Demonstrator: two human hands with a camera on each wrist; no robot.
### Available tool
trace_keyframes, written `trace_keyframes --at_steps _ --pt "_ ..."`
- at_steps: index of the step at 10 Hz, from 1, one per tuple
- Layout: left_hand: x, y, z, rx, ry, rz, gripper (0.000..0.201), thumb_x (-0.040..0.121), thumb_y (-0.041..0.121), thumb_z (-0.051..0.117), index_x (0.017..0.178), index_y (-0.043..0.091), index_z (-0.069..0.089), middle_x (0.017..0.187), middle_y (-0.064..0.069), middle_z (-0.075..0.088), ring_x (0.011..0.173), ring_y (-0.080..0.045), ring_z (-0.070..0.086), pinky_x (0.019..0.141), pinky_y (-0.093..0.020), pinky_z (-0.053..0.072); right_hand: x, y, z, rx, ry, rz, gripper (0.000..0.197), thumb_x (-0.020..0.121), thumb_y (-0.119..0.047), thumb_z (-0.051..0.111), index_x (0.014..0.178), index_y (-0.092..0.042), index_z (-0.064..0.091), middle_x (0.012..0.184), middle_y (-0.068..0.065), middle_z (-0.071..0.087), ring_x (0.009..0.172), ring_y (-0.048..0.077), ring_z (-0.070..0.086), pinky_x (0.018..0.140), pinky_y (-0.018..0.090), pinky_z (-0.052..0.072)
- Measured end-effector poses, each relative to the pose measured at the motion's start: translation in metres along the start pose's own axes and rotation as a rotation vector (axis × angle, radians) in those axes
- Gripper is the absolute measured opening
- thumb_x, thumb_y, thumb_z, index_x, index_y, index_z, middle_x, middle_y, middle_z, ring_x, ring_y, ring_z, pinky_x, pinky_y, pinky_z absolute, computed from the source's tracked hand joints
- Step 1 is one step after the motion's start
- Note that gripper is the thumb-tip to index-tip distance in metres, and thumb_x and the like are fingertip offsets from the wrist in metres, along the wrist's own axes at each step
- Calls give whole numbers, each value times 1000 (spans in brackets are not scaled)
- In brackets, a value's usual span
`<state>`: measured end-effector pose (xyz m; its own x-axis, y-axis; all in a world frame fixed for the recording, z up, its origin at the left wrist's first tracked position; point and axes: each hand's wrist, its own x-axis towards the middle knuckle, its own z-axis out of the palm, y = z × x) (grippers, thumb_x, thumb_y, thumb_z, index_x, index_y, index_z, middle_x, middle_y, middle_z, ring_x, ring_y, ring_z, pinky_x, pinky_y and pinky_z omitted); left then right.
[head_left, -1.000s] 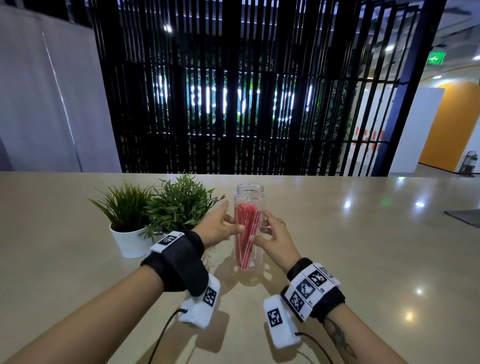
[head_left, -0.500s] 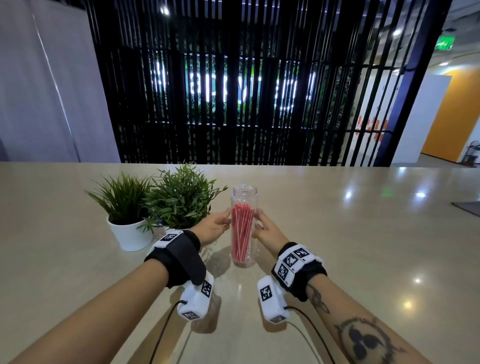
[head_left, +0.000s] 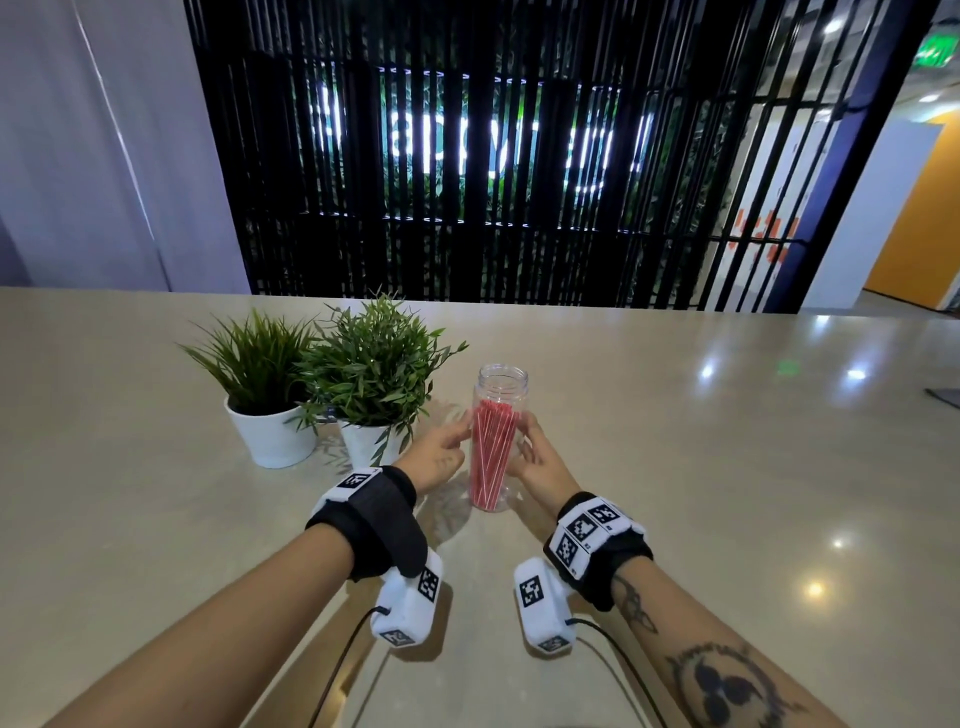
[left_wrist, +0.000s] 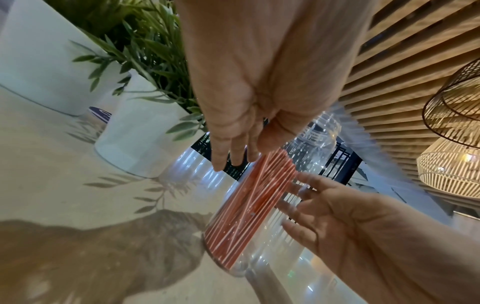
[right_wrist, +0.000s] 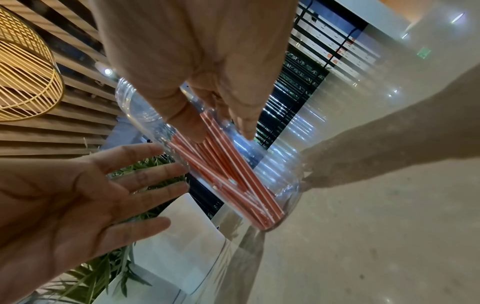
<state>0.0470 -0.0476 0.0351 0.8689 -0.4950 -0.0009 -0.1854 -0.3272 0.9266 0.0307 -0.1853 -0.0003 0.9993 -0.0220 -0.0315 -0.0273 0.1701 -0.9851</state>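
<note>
While the left hand (head_left: 436, 457) and right hand (head_left: 540, 462) flank the straw jar (head_left: 501, 387) flat-fingered, gripping nothing, plants (head_left: 371, 364) crowd its left and the glossy table (head_left: 727, 467) stretches right.

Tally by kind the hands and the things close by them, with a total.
Potted plants: 2
Clear jar: 1
Bundle of red striped straws in the jar: 1 (single straws uncountable)
Blue item between the pots, mostly hidden: 1
Hands: 2, left and right
Total: 7
</note>
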Motion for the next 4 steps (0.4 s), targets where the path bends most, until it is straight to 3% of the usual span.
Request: trace_keyframes --at_steps 1,2,3,4 --pt "5 -7 -2 30 40 0 67 83 -17 25 143 11 16 129 -8 40 99 -2 40 63 -4 41 0 -2 -1 22 3 4 46 79 6 55 102 -33 54 117 1 54 114 28 51 98 65 39" --pt "6 -5 -1 34 69 -13 64 85 -15 25 143 10 18 131 -6 37 123 -11 34 93 -25 41 3 -4 -7 28 0 48 58 79 7 55 124 -27 43 129 4 48 115 24 49 100 64 38" --pt "4 -2 -1 9 125 -36 58 89 -10 28 143 7 15 150 -16 27 139 -28 25 112 -36 25 4 -9 -9 -173 37 12 82 77 -2 61 143 -27 20 153 7 23 138 27 29 110 58 30" --pt "9 -4 -4 23 222 -22 54 91 -5 34 142 6 20 146 -21 32 132 -33 36 109 -42 33 3 -18 -13 -379 149 -94 65 86 -6 54 142 -10 22 151 13 27 137 26 30 112 41 31"
